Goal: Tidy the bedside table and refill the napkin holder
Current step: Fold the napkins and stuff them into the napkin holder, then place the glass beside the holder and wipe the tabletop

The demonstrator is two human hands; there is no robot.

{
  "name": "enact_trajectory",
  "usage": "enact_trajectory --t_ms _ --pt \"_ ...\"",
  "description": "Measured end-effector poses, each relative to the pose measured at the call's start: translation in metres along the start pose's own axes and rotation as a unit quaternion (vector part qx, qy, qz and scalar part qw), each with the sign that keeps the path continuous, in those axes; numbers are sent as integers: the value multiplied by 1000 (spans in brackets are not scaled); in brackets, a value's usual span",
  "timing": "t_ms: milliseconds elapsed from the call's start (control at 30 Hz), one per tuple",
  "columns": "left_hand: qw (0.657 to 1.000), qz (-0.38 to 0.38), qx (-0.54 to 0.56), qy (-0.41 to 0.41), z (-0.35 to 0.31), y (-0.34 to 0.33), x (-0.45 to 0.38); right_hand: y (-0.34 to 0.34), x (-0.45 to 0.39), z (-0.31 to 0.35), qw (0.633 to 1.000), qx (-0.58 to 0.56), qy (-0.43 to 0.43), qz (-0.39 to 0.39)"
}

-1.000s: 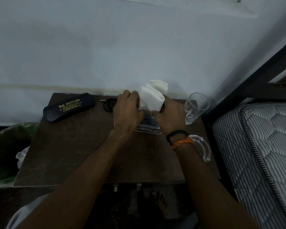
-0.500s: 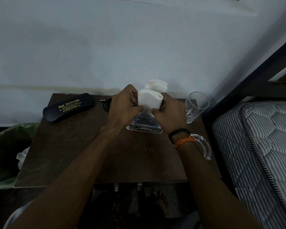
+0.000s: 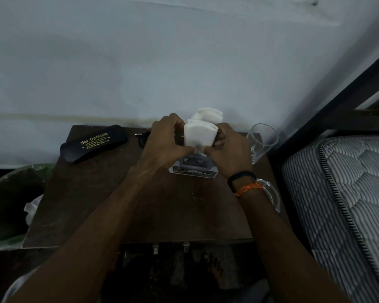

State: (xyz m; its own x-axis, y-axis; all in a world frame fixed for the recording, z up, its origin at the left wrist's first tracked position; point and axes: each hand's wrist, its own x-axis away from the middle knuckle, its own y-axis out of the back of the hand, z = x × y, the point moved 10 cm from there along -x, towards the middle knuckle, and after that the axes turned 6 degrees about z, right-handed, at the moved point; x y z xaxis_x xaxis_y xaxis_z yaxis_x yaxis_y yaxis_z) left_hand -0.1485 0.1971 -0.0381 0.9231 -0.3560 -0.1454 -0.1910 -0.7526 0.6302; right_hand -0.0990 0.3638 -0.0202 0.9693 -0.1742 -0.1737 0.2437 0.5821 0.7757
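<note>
A stack of white napkins (image 3: 199,134) stands upright at the back middle of the dark wooden bedside table (image 3: 96,204). My left hand (image 3: 162,145) grips its left side and my right hand (image 3: 229,153) grips its right side, thumbs meeting under the front. More white napkins (image 3: 209,113) stick up just behind. Below the napkins sits the grey napkin holder (image 3: 194,164) with a printed label on its base; its upper part is hidden by my hands.
A black spectacle case (image 3: 94,143) lies at the back left. A dark coiled cable (image 3: 143,138) sits beside my left hand. A clear glass (image 3: 263,142) stands at the back right, a clear glass dish (image 3: 270,193) by my right wrist. A green bin (image 3: 7,204) is left, a mattress (image 3: 348,204) right.
Both hands have lifted the front napkin stack a little and squared it up above the holder, whose base now shows more. The other items have not moved.
</note>
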Motion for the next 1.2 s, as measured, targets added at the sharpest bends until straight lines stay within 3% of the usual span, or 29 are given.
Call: enact_trajectory --t_ms 167,300,367,467,633,1100,1200 --pt "991 48 43 121 33 12 13 15 16 -24 995 22 -94 22" --pt "953 115 118 255 61 -1 44 -4 46 -53 970 -9 -215 118" --pt "951 137 133 245 59 -11 54 -19 54 -60 955 -84 -243 146" --pt "961 109 131 216 51 -14 58 -20 52 -58 952 -131 -245 126" --pt "959 56 170 220 50 -10 54 -18 45 -58 954 -136 -250 88" --pt "957 29 176 230 66 -4 35 -33 19 -58 956 -164 -234 71" --pt "958 32 138 248 66 -4 41 -16 23 -57 959 -163 -232 25"
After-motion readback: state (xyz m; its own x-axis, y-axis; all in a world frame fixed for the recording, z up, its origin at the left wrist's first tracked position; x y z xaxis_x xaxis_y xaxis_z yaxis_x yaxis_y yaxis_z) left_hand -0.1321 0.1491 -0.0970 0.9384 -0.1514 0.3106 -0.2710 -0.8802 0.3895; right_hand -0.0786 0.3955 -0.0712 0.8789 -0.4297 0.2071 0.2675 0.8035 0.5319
